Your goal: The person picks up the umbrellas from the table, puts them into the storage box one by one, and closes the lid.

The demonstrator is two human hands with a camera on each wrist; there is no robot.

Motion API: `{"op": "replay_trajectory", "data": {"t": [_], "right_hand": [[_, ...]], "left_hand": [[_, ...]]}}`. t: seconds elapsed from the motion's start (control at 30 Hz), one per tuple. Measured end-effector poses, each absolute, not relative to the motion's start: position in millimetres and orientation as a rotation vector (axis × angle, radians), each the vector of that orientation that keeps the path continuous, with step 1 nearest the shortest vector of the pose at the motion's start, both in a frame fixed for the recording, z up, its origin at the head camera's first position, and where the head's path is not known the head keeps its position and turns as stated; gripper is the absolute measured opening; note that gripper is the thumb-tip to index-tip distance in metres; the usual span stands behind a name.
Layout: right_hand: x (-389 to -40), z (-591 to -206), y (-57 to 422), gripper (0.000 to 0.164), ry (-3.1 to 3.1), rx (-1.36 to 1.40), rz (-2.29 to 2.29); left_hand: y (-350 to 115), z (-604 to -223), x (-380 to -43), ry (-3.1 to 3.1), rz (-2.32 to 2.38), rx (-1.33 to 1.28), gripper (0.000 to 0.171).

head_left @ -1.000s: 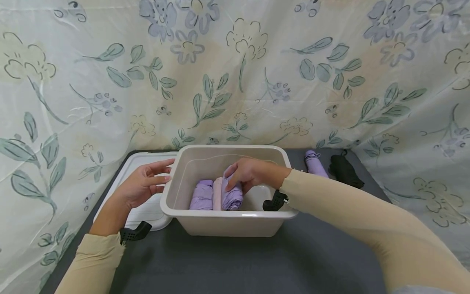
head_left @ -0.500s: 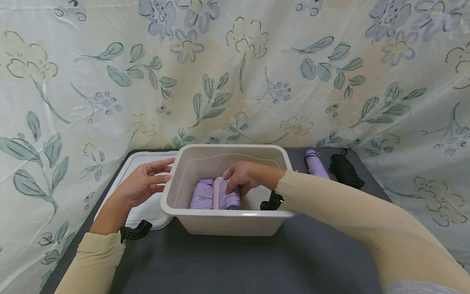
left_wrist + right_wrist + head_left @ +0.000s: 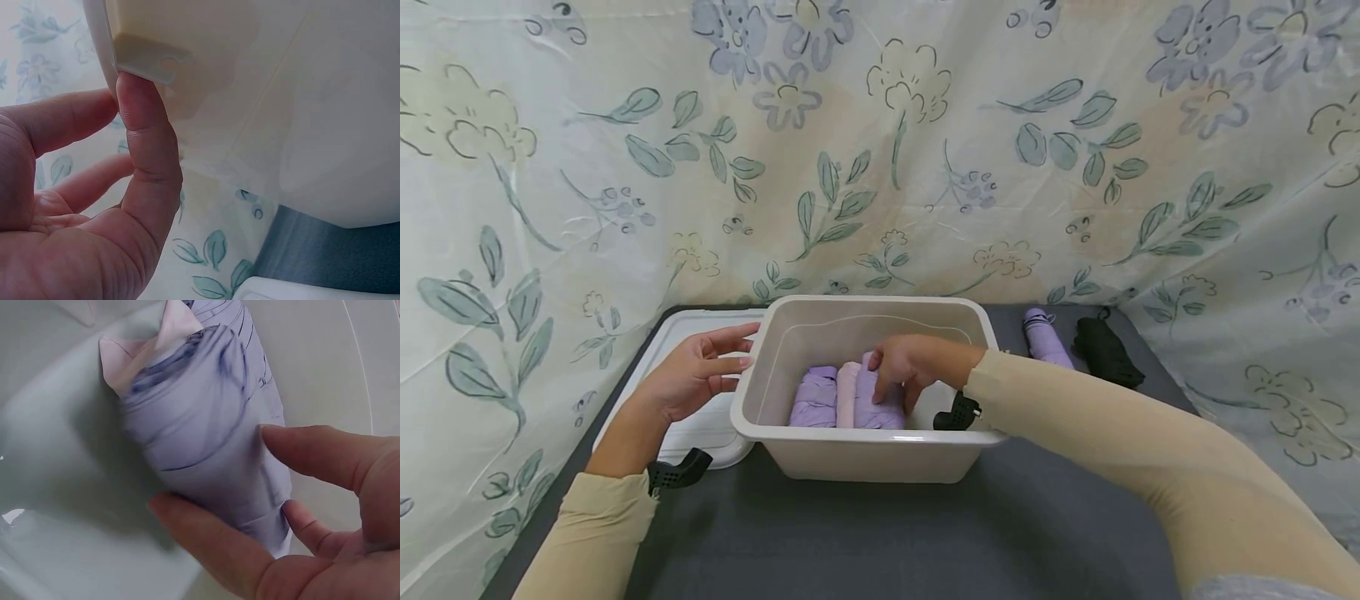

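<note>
A beige plastic bin (image 3: 868,456) holds two rolls of purple cloth with a pale pink cloth (image 3: 847,395) between them. My right hand (image 3: 912,364) is inside the bin, holding the right-hand purple cloth roll (image 3: 877,406). In the right wrist view, thumb and fingers lie on opposite sides of this purple cloth roll (image 3: 200,431), whose wound layers show at one end. The other purple roll (image 3: 814,397) lies on the left in the bin. My left hand (image 3: 688,375) touches the bin's left rim with extended fingertips; the left wrist view shows one fingertip beneath the rim (image 3: 107,44).
A white lid (image 3: 700,429) lies left of the bin, partly behind my left hand. On the dark grey table (image 3: 865,542), a slim purple rolled item (image 3: 1047,337) and a black pouch-like bundle (image 3: 1107,352) sit at the back right. A floral curtain (image 3: 880,167) hangs behind.
The right-hand purple roll has turned, its smoother side now showing, and it lies beside the pink cloth. My right hand has shifted slightly right; my left hand stays at the rim.
</note>
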State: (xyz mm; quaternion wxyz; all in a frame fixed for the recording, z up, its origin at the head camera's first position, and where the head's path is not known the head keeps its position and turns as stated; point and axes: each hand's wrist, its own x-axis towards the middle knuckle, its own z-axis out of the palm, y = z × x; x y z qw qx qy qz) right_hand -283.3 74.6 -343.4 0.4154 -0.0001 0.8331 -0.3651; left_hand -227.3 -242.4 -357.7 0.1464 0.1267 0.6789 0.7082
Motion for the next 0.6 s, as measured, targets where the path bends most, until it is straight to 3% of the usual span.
{"op": "replay_trajectory", "data": {"t": [0.6], "right_hand": [[-282,-324,93,0.065,2.091,-0.102,-0.859]], "left_hand": [[-243,-359,-227,1.991,2.017,0.369,0.055]]}}
